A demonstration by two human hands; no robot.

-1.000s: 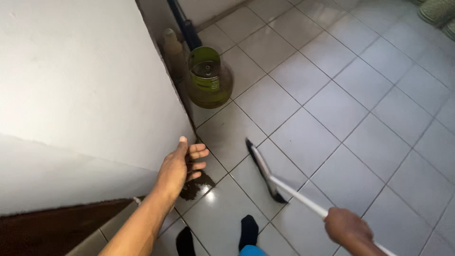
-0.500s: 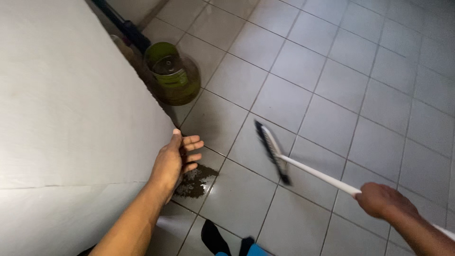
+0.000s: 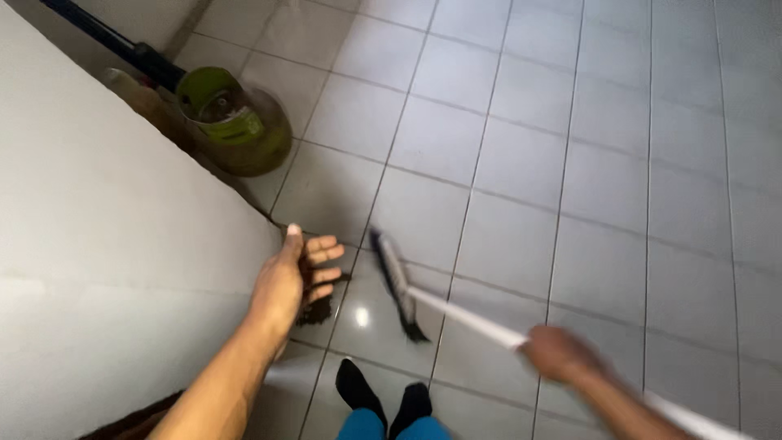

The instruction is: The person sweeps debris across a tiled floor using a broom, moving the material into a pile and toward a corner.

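My left hand [image 3: 289, 273] rests with fingers spread against the corner edge of a large white appliance [image 3: 106, 244]. Just below its fingers lies a small pile of dark dirt [image 3: 319, 308] on the grey tiled floor [image 3: 521, 163]. My right hand [image 3: 562, 356], blurred, grips the white handle of a broom [image 3: 464, 316]. The broom's dark head [image 3: 396, 285] sits on the tiles just right of the dirt pile. My feet in black socks [image 3: 383, 399] stand at the bottom edge.
A green gas cylinder [image 3: 236, 122] stands on the floor beside the white appliance at upper left. A dark hose or pipe [image 3: 114, 45] runs behind it along the wall. Light grey tiles spread to the right.
The broom head has swept left, closer to the dirt pile by my left hand. My right hand has moved left along with it. The view has shifted slightly.
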